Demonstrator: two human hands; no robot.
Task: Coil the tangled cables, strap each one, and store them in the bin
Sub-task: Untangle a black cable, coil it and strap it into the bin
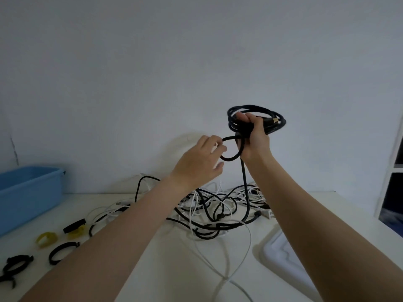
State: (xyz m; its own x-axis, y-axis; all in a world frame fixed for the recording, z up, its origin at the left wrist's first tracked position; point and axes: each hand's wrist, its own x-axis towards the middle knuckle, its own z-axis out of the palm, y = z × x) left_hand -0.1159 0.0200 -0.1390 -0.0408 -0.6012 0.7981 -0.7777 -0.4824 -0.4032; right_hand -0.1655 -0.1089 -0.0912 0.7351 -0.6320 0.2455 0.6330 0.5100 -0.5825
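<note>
Still early: right hand [254,136] clamps the half-wound black coil [257,118] centre-right, left hand [202,164] pinches its next loop, tangle [218,205] below, straps [63,251] unused, bin [28,192] far left.

A white table [152,269] bears tangled cables [209,205], straps [63,251], a blue bin [28,192].

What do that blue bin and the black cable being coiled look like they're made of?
The blue rectangular bin looks like moulded plastic: smooth, even colour, rolled rim. The thick black cable coiled in the right hand appears rubber or braid-jacketed, matte; too blurred to tell which.
</note>
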